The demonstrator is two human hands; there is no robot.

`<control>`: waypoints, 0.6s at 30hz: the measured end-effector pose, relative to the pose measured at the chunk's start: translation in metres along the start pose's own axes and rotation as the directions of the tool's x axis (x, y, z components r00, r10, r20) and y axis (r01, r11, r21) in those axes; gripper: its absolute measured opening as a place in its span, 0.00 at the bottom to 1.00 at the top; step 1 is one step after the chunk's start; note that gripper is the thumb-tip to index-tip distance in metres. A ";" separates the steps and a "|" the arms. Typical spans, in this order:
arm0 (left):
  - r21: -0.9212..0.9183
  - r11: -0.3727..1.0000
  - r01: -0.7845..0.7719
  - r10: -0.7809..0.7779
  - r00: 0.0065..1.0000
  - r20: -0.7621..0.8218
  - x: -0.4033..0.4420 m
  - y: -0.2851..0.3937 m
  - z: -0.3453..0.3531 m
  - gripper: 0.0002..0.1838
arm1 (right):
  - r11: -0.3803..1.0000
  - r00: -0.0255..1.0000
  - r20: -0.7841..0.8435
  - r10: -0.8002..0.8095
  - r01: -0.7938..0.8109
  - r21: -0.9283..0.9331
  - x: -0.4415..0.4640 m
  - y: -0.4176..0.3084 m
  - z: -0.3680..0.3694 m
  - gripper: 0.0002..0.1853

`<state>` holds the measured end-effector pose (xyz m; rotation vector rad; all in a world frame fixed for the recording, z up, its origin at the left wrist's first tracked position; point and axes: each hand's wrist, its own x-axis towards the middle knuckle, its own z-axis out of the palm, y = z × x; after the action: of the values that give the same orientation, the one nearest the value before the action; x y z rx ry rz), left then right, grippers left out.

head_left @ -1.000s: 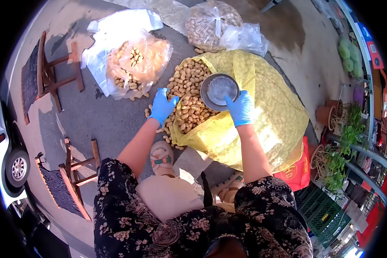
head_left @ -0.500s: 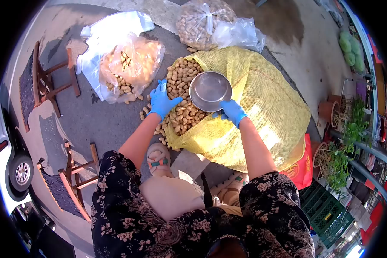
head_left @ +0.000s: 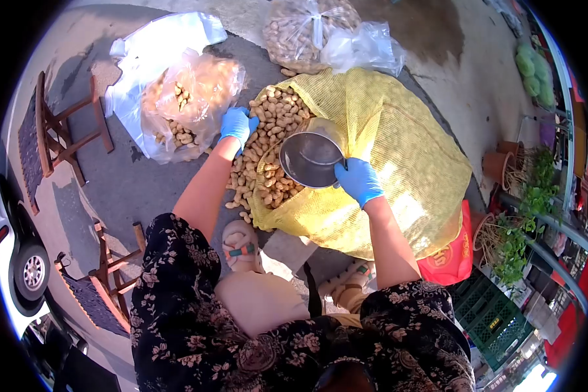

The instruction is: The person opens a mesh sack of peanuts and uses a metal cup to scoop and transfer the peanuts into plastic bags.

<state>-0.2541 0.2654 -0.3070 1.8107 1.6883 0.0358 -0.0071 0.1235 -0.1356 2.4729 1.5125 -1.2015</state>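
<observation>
Okay, clock centred on the bowl. Stools [head_left: 42, 140] at 8 and 9 o'clock, well apart. Clear bag [head_left: 219, 81] of peanuts at 10: thin, floppy, slippery plastic, likely best gathered at the mouth.

Left hand [head_left: 237, 126], blue-gloved, also at 10, by the left edge of the peanuts [head_left: 277, 117], back of glove showing; can't tell how far the fingers curl or if they have any. Peanuts spill from the sack mouth, 8 round to 12: light, dry, rolling; shells probably crack under a hard squeeze, so cup loosely.

Tied bag [head_left: 297, 42] at 12, past the heap, would limit reach up there.

Bowl [head_left: 307, 160] over the right part of the heap, tilted, outer wall showing at 1, no nuts seen inside; contact below unclear. Metal by the look, so stiff, light enough for one hand, smooth under gloves; rim is the natural hold. Right hand [head_left: 358, 181] closed on that rim at 4.

Sack [head_left: 418, 144] at 3: soft mesh, bulky, probably heavy, loose folds could snag the rim. Red bag [head_left: 454, 251] at 4, against the sack. Best room: grey ground at 8, stools to left forearm.
</observation>
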 end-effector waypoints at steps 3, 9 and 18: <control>0.022 0.994 -0.105 0.105 0.994 -0.007 0.007 -0.006 0.000 0.17 | 0.982 0.957 0.276 0.088 -0.130 0.137 -0.003 -0.002 -0.023 0.24; -0.513 0.847 -0.139 0.192 0.980 0.051 -0.005 -0.016 0.007 0.12 | 0.880 0.939 0.052 -0.339 0.297 0.370 0.010 0.043 -0.003 0.26; -0.486 0.792 0.369 -0.120 0.875 0.469 0.021 -0.005 -0.008 0.15 | 0.904 0.993 0.044 -0.112 0.120 -0.410 -0.027 -0.013 -0.036 0.12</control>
<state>-0.2582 0.2878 -0.3112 1.0458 1.3958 0.0277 -0.0019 0.1231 -0.0887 2.1146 1.7176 -0.8039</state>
